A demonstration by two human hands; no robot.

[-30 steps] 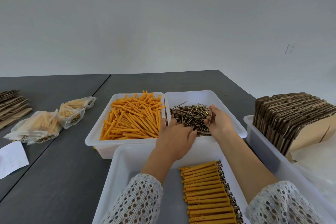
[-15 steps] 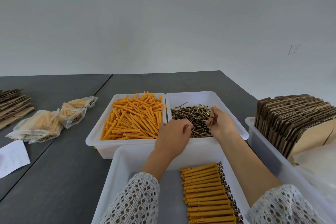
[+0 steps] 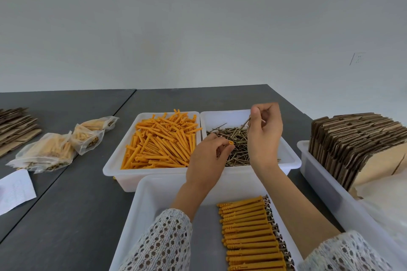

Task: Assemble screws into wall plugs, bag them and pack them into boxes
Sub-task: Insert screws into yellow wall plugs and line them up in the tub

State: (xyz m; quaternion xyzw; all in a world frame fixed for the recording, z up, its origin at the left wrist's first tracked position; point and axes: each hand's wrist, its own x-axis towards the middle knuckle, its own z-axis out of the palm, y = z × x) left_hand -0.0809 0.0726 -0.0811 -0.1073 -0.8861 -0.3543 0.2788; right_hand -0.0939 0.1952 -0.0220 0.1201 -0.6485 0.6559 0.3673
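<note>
We see the left hand (image 3: 206, 161) curled around an orange wall plug (image 3: 231, 143), whose open end pokes out past the fingertips just over the near edge of the screw bin (image 3: 293, 156). The right hand (image 3: 265, 133) is raised above that bin and pinches a single screw (image 3: 246, 123) between thumb and fingers, its shaft slanting down toward the loose pile of screws (image 3: 235, 149). Plug and screw are near each other but apart. To the left, touching wall to wall, stands the bin of loose wall plugs (image 3: 161, 141), and closest to us the white tray (image 3: 143, 215) holds a neat row of assembled plugs (image 3: 248, 235) along its right half, with bare floor on its left. At the right edge a bin (image 3: 317, 174) carries flattened cardboard boxes (image 3: 352, 138) standing on edge, close beside the screw bin. The dark table (image 3: 66, 215) has open surface on the near left and behind the bins up to its far edge. Filled clear bags (image 3: 63, 147) lie at left, with more flat cardboard (image 3: 15, 125) beyond them. A white paper slip (image 3: 15, 191) at the left edge seems to bear faint print, but we cannot read it.
</note>
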